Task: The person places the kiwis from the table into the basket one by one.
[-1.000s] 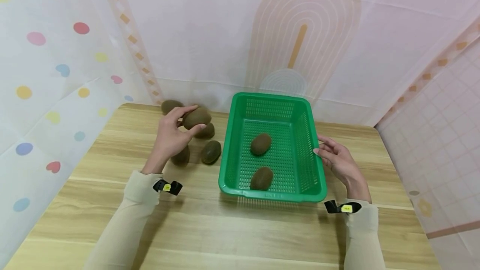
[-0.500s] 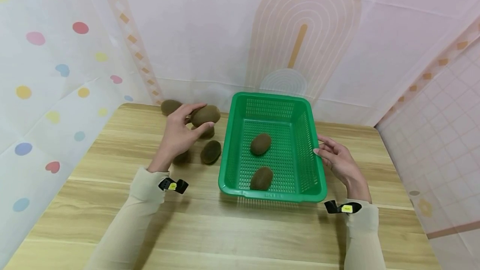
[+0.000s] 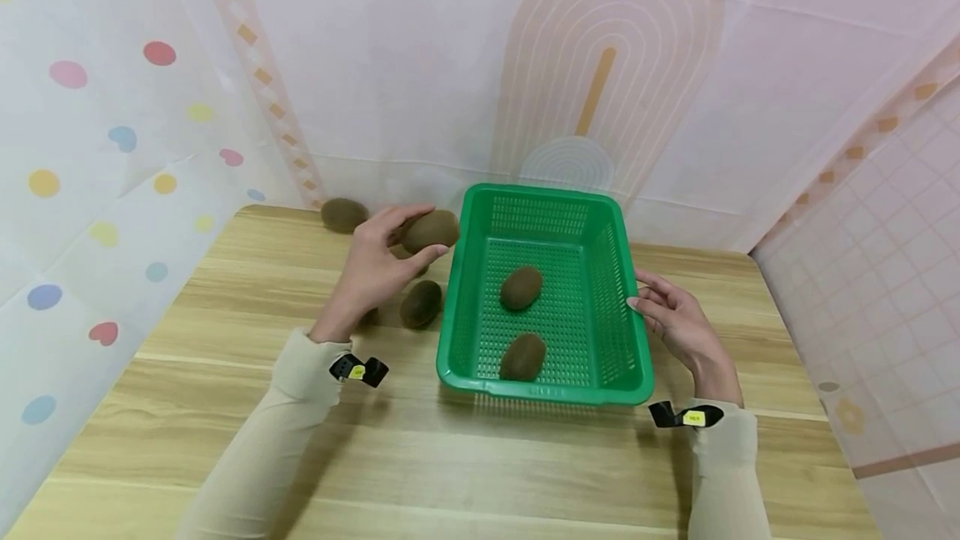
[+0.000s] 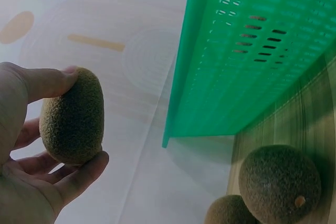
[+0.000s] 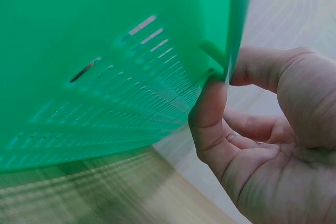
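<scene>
In the head view my left hand [image 3: 378, 269] holds a brown kiwi [image 3: 431, 232] between thumb and fingers, raised beside the left rim of a green plastic basket [image 3: 545, 392]. The left wrist view shows that kiwi [image 4: 73, 119] pinched at its ends, apart from the basket wall [image 4: 210, 87]. My right hand [image 3: 678, 319] pinches the basket's right rim; in the right wrist view thumb and index finger [image 5: 210, 114] meet on that rim. Two kiwis lie inside the basket, one mid-floor [image 3: 521, 287] and another near the front wall [image 3: 523, 357].
Left of the basket several kiwis lie on the wooden table [image 3: 480, 473]: one at the back [image 3: 343, 215], one close to the basket [image 3: 422, 304], others partly hidden by my left hand. A patterned cloth [image 3: 420, 65] hangs behind the table and at both sides.
My left hand has moved right with the kiwi, from above the loose kiwis to the basket's left rim. The right hand and the basket stay in place.
</scene>
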`<state>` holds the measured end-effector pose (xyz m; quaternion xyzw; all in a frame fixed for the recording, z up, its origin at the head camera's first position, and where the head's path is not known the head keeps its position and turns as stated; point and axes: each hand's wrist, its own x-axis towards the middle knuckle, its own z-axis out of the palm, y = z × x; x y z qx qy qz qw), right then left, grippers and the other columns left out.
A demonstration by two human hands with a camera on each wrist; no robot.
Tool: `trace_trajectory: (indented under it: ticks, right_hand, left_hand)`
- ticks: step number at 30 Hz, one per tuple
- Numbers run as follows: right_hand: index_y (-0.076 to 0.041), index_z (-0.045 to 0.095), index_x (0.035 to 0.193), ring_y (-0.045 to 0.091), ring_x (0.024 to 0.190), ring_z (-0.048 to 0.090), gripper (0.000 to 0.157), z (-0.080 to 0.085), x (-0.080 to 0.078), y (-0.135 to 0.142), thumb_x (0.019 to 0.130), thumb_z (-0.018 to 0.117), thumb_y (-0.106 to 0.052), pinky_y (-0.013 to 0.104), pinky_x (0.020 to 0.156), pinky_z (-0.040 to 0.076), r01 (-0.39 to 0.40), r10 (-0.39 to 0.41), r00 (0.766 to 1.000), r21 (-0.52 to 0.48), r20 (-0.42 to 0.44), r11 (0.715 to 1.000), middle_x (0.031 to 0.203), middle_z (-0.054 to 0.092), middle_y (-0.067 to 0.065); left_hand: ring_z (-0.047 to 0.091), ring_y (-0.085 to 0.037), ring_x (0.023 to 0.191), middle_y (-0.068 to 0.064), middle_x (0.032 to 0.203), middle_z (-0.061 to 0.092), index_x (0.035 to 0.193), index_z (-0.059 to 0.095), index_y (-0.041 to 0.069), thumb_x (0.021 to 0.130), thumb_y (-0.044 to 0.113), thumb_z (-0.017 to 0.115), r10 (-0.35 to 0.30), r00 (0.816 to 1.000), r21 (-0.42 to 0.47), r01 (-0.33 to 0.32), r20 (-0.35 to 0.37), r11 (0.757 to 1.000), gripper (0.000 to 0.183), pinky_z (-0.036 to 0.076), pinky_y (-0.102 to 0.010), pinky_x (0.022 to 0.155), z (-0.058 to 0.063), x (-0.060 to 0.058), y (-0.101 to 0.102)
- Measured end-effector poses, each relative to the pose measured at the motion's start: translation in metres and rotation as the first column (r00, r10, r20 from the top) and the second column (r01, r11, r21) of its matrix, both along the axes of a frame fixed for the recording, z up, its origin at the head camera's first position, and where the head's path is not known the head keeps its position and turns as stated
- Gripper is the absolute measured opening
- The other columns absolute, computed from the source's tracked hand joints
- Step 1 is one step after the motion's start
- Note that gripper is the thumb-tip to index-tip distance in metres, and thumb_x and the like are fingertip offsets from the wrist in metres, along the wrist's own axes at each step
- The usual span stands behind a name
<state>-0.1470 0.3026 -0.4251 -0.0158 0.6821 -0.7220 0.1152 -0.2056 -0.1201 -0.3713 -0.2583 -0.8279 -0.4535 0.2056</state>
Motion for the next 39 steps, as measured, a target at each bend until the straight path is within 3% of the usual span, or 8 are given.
trace_trajectory:
  ticks: [4,9,21,31,39]
  right_hand:
    - [-0.002,0.031,0.145,0.01,0.09,0.059,0.065,0.001,0.0,0.001,0.089,0.064,-0.011,0.022,0.079,0.054,0.004,-0.004,1.0,-0.002,-0.001,1.0,0.105,0.055,0.009]
    - [-0.002,0.03,0.145,0.009,0.089,0.059,0.066,0.001,0.0,0.001,0.089,0.064,-0.011,0.021,0.079,0.054,0.007,-0.006,1.0,-0.004,0.001,1.0,0.105,0.054,0.01]
    - [-0.002,0.031,0.145,0.008,0.089,0.059,0.065,0.002,-0.002,-0.001,0.09,0.064,-0.011,0.021,0.079,0.054,0.0,0.0,1.0,0.012,-0.004,1.0,0.104,0.055,0.008]
    - [-0.002,0.031,0.145,0.008,0.089,0.06,0.066,0.001,-0.001,-0.001,0.089,0.064,-0.011,0.021,0.078,0.054,0.012,-0.012,1.0,-0.006,0.008,1.0,0.104,0.055,0.008]
    - [-0.002,0.031,0.145,0.008,0.09,0.06,0.066,0.0,-0.001,0.0,0.089,0.065,-0.011,0.021,0.079,0.054,0.017,-0.017,1.0,0.001,0.01,1.0,0.105,0.055,0.009]
  left_hand:
    - [0.055,-0.013,0.101,-0.001,0.114,0.063,0.122,0.063,0.013,0.075,0.026,0.08,-0.015,1.0,-0.005,0.015,-0.009,1.0,0.052,0.046,-0.019,0.076,0.0,0.0,0.005]
    - [0.055,-0.013,0.092,-0.003,0.111,0.063,0.122,0.063,0.011,0.075,0.023,0.08,-0.043,0.999,-0.005,0.043,0.008,0.999,0.052,0.047,-0.024,0.071,0.0,0.0,0.011]
    - [0.055,-0.014,0.091,-0.002,0.11,0.061,0.124,0.061,0.016,0.077,0.028,0.078,-0.073,0.995,-0.017,0.074,0.07,0.997,0.051,0.052,-0.035,0.07,-0.002,-0.001,0.023]
    - [0.055,-0.011,0.094,0.003,0.112,0.061,0.125,0.061,0.019,0.079,0.033,0.076,-0.07,0.989,-0.054,0.077,0.13,0.996,0.051,0.049,-0.032,0.075,-0.004,-0.004,0.033]
    - [0.054,-0.012,0.097,0.002,0.115,0.061,0.125,0.06,0.019,0.079,0.035,0.076,-0.098,0.985,-0.084,0.111,0.144,0.99,0.051,0.048,-0.036,0.078,-0.006,-0.007,0.041]
